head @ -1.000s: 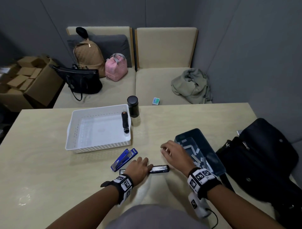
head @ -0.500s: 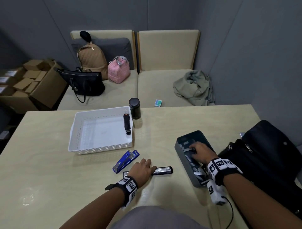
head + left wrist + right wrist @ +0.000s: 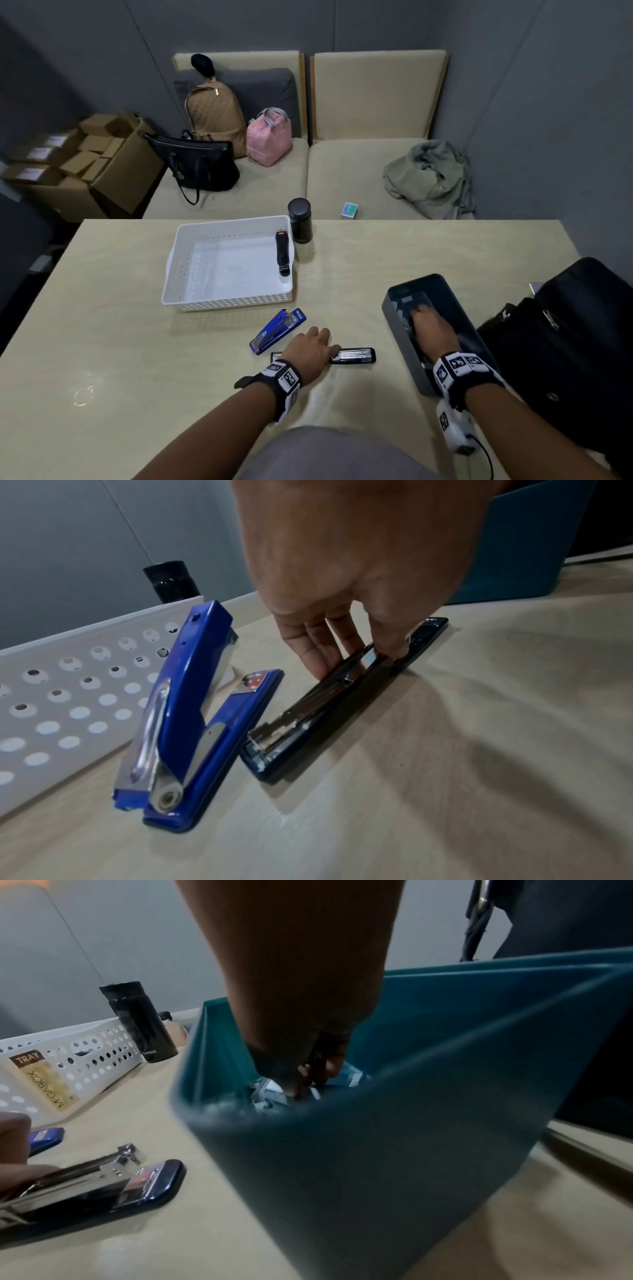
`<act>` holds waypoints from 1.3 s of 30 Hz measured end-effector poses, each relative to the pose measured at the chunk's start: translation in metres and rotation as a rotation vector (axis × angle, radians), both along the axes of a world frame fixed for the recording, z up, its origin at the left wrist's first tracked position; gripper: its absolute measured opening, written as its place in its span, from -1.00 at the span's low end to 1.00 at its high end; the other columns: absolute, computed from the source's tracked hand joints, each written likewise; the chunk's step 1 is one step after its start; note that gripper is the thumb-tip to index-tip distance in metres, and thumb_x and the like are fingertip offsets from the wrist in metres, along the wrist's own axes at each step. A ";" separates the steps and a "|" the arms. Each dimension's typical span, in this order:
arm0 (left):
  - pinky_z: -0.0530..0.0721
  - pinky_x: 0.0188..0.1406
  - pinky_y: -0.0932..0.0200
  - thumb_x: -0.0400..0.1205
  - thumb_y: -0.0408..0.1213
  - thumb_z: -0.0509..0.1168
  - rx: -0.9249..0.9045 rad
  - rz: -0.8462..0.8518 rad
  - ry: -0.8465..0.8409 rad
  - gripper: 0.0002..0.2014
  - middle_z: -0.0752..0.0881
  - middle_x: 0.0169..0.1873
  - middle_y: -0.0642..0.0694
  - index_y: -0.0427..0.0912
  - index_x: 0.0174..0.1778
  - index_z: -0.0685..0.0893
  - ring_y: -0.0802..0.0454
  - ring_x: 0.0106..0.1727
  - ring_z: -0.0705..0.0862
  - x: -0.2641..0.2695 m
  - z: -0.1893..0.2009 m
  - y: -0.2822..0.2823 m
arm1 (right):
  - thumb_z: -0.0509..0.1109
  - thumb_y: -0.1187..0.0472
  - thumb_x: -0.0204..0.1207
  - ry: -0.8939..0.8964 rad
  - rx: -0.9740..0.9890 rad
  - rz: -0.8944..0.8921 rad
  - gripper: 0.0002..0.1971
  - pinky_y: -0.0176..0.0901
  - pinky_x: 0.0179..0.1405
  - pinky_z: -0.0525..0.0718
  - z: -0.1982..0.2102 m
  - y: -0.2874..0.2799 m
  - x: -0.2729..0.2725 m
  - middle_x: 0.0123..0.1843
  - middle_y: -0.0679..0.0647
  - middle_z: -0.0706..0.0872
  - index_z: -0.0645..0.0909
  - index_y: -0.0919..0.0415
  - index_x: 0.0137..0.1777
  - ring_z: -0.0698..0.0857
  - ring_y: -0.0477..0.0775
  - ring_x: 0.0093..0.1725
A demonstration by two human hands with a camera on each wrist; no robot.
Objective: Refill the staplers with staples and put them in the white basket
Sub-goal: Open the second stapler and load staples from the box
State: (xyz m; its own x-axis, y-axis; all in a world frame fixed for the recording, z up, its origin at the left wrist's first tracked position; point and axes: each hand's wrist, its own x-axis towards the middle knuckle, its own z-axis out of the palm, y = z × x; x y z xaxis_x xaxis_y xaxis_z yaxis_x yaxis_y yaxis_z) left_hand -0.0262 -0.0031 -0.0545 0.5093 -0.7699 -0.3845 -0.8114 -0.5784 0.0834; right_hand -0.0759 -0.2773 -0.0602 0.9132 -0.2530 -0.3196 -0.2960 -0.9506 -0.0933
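A black stapler [image 3: 354, 356] [image 3: 308, 723] lies opened flat on the table near me. My left hand [image 3: 311, 349] [image 3: 352, 653] holds it down, fingers on one side of its metal rail and thumb on the other. A blue stapler [image 3: 277, 330] [image 3: 185, 710] lies half open just to its left. The white basket [image 3: 226, 303] [image 3: 68, 696] holds one more black stapler [image 3: 282, 253]. My right hand [image 3: 428, 325] [image 3: 308, 1080] reaches into the teal bin [image 3: 394, 308] [image 3: 411, 1123]. Its fingertips are bunched on the staple strips [image 3: 267, 1093]; whether they grip one is hidden.
A black flask [image 3: 299, 221] [image 3: 140, 1023] stands behind the basket's right corner. A large black bag [image 3: 565, 342] fills the table's right edge beside the bin. Beyond the table, the bench carries bags, a small box [image 3: 349, 209] and a jacket [image 3: 428, 178].
My right hand left the stapler, moved right into the teal bin and has gone deeper among the staples. My left hand stayed on the black stapler.
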 end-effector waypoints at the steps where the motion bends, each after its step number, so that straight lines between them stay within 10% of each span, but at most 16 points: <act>1: 0.59 -0.15 -0.11 0.70 -0.30 0.13 -0.001 -0.006 -0.002 -0.65 0.52 0.15 -0.25 -0.05 0.41 0.46 -0.26 0.14 0.53 0.000 0.000 0.000 | 0.22 0.36 0.61 -0.013 0.036 -0.010 -0.79 0.04 0.02 0.64 0.000 -0.001 -0.001 0.21 0.24 0.62 0.60 0.31 0.18 0.65 0.27 0.19; 6: 0.59 -0.14 -0.10 0.70 -0.26 0.14 -0.006 -0.014 0.001 -0.66 0.52 0.15 -0.24 -0.05 0.41 0.46 -0.26 0.14 0.52 0.001 0.000 0.001 | 0.30 0.27 0.56 -0.023 0.225 -0.113 -0.97 -0.02 -0.20 0.61 0.006 -0.007 0.000 -0.04 0.24 0.74 0.54 0.15 -0.10 0.69 0.26 -0.09; 10: 0.58 -0.15 -0.09 0.70 -0.26 0.14 0.003 -0.013 -0.003 -0.67 0.51 0.16 -0.24 -0.05 0.40 0.46 -0.26 0.15 0.52 0.001 0.000 0.001 | 0.24 0.38 0.59 -0.071 0.419 -0.252 -0.72 -0.10 -0.16 0.59 0.004 -0.012 0.003 -0.06 0.27 0.76 0.62 0.21 0.25 0.66 0.21 -0.13; 21: 0.58 -0.15 -0.08 0.71 -0.24 0.13 0.006 -0.020 -0.005 -0.66 0.52 0.16 -0.24 -0.05 0.42 0.46 -0.25 0.15 0.53 0.000 0.004 0.001 | 0.27 0.40 0.58 -0.632 0.980 -0.696 -0.71 -0.19 -0.09 0.74 0.063 0.000 0.028 -0.04 0.12 0.80 0.77 0.03 -0.04 0.70 -0.02 -0.24; 25: 0.54 -0.18 -0.06 0.71 -0.24 0.12 0.007 -0.015 -0.012 -0.67 0.52 0.17 -0.25 -0.05 0.41 0.47 -0.27 0.15 0.52 -0.001 0.005 0.001 | 0.51 0.29 0.49 -0.630 1.234 -0.711 -0.90 -0.19 -0.11 0.69 0.090 0.018 0.036 -0.15 0.14 0.78 0.77 0.29 -0.03 0.67 0.01 -0.22; 39: 0.53 -0.14 -0.08 0.71 -0.20 0.14 0.013 -0.025 -0.017 -0.67 0.52 0.17 -0.28 -0.04 0.41 0.49 -0.28 0.16 0.52 -0.005 0.009 0.008 | 0.33 0.08 0.60 -0.027 0.352 0.261 -0.81 -0.13 -0.08 0.60 0.037 0.099 -0.001 0.02 0.10 0.80 0.72 0.03 0.12 0.73 0.13 0.04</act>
State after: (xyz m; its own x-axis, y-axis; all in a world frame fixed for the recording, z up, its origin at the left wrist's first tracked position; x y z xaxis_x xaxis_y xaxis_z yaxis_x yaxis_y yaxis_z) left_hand -0.0312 0.0049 -0.0459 0.4969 -0.7771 -0.3862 -0.8267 -0.5593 0.0618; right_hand -0.0769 -0.1787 -0.0232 0.9411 0.1071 -0.3206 -0.0435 -0.9023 -0.4290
